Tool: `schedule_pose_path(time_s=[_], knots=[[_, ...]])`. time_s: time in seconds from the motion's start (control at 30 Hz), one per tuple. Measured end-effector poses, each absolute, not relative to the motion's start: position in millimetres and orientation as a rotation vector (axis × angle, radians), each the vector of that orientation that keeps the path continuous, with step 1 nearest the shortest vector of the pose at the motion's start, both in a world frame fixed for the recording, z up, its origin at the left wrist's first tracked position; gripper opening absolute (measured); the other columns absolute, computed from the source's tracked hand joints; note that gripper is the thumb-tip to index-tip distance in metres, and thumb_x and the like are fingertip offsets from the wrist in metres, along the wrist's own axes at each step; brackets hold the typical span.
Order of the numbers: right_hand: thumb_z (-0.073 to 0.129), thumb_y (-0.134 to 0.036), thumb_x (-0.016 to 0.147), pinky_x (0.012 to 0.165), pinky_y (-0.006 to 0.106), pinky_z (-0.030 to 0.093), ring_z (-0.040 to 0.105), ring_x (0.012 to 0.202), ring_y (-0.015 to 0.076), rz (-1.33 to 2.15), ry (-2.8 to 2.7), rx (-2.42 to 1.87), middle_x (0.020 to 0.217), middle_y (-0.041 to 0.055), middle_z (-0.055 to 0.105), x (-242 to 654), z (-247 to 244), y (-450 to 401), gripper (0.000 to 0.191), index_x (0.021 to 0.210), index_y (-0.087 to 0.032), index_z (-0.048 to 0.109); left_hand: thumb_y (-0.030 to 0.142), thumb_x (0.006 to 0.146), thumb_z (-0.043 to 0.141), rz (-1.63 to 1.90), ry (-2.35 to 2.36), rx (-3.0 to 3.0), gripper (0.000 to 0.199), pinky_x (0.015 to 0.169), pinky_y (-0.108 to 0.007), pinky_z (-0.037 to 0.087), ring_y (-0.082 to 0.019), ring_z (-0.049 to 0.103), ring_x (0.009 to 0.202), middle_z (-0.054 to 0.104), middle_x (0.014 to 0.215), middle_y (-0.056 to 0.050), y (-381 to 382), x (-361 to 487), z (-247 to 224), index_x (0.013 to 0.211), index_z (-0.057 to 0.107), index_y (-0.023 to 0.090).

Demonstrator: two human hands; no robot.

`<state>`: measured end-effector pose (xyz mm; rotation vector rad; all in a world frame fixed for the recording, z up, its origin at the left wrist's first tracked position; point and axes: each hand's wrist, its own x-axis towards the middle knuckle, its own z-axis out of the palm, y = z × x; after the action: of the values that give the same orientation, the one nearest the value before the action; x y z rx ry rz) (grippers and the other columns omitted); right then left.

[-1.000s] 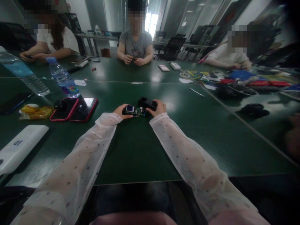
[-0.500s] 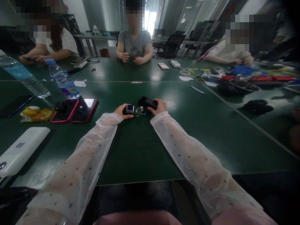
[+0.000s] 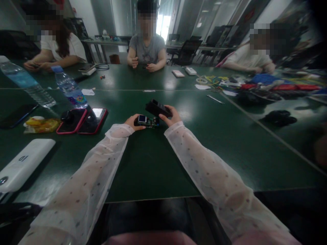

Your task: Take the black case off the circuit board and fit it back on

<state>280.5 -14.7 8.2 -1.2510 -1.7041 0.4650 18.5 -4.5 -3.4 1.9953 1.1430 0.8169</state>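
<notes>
My left hand [image 3: 132, 122] grips the left end of a small circuit board [image 3: 150, 123] with a little screen [image 3: 142, 118] on it. Dark material shows beneath the board; I cannot tell if it is a casing half. Thumb and fingers of my right hand [image 3: 173, 116] close on a black plastic cover [image 3: 156, 108], which is tilted, with a recess visible in its upper side. The cover is held just above and to the right of the board, over the green table [image 3: 148, 163]. Both forearms wear sheer, dotted sleeves.
To my left lie two red-edged phones [image 3: 92, 120], a yellow packet [image 3: 42, 125], a white power bank [image 3: 28, 163] and two water bottles [image 3: 70, 86]. A pen-like tool [image 3: 215, 99] and a heap of cables [image 3: 212, 80] are at right. Three people sit around the table.
My right hand has turned the black cover, so that its recessed side shows and its far end sits higher and further left. The left hand with the board is nearly still.
</notes>
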Motion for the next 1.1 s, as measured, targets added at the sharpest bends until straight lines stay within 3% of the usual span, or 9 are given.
schedule_pose_path(time_s=[0.2,0.3,0.43,0.53,0.63,0.8,1.0,1.1], knots=[[0.069,-0.05,0.073,0.099,0.047,0.046,0.053,0.116,0.0286,0.474,-1.867,-1.211,0.122,0.0091,0.06,262.5,15.2,-29.5,0.059,0.125,-0.027,0.053,0.035,0.062,0.083,0.858,1.117,1.919,0.066,0.099,-0.051,0.047,-0.03,0.064,0.11,0.067,0.115,-0.013,0.0,17.7,-13.8,0.118,0.054,0.015],[0.072,-0.043,0.072,0.1,0.05,0.045,0.052,0.116,0.0296,0.462,-1.908,-1.223,0.121,0.008,0.061,257.3,16.5,-33.1,0.056,0.124,-0.029,0.054,0.037,0.059,0.084,0.885,1.117,1.871,0.076,0.101,-0.052,0.046,-0.031,0.063,0.113,0.065,0.119,-0.016,5.2,15.8,-22.3,0.123,0.05,0.014],[0.074,-0.038,0.071,0.101,0.051,0.044,0.051,0.116,0.0303,0.474,-1.97,-1.215,0.121,0.0078,0.062,256.2,15.7,-33.8,0.054,0.121,-0.029,0.057,0.038,0.054,0.088,0.913,1.092,1.892,0.108,0.106,-0.053,0.041,-0.034,0.054,0.125,0.055,0.133,-0.02,9.0,13.3,-26.0,0.143,0.031,0.014],[0.077,-0.034,0.067,0.101,0.052,0.044,0.052,0.115,0.0308,0.533,-1.991,-1.259,0.118,0.007,0.062,257.3,12.4,-32.1,0.054,0.118,-0.029,0.058,0.043,0.055,0.087,0.887,1.093,1.947,0.114,0.108,-0.053,0.038,-0.035,0.05,0.129,0.051,0.137,-0.021,5.5,13.5,-20.3,0.148,0.028,0.015],[0.079,-0.031,0.064,0.1,0.052,0.044,0.053,0.115,0.0303,0.576,-2.016,-1.284,0.116,0.0063,0.062,258.9,9.7,-29.6,0.056,0.116,-0.029,0.058,0.053,0.062,0.082,0.863,1.095,1.96,0.107,0.108,-0.052,0.038,-0.035,0.053,0.126,0.052,0.137,-0.02,-1.7,15.9,-10.8,0.148,0.03,0.014],[0.08,-0.032,0.063,0.098,0.05,0.044,0.053,0.113,0.0289,0.584,-2.045,-1.232,0.114,0.0056,0.061,260.5,10.2,-29.6,0.056,0.113,-0.029,0.055,0.068,0.091,0.036,0.877,1.183,1.886,0.07,0.112,-0.046,0.035,-0.03,0.048,0.132,0.052,0.141,-0.014,-12.0,20.6,3.7,0.137,0.049,0.017],[0.082,-0.027,0.059,0.098,0.049,0.044,0.054,0.113,0.0273,0.632,-2.042,-1.167,0.113,0.0036,0.062,257.8,11.9,-34.0,0.058,0.11,-0.03,0.053,0.065,0.092,0.034,0.817,1.242,1.952,0.063,0.109,-0.042,0.037,-0.028,0.052,0.126,0.062,0.129,-0.008,-11.6,22.4,6.3,0.132,0.054,0.021],[0.08,-0.038,0.064,0.096,0.049,0.045,0.056,0.113,0.0276,0.7,-2.018,-1.155,0.114,0.0043,0.062,257.9,11.4,-34.9,0.058,0.114,-0.031,0.053,0.067,0.091,0.036,0.805,1.221,1.966,0.064,0.105,-0.04,0.042,-0.027,0.055,0.121,0.065,0.122,-0.008,-9.3,22.7,5.5,0.129,0.057,0.02]])
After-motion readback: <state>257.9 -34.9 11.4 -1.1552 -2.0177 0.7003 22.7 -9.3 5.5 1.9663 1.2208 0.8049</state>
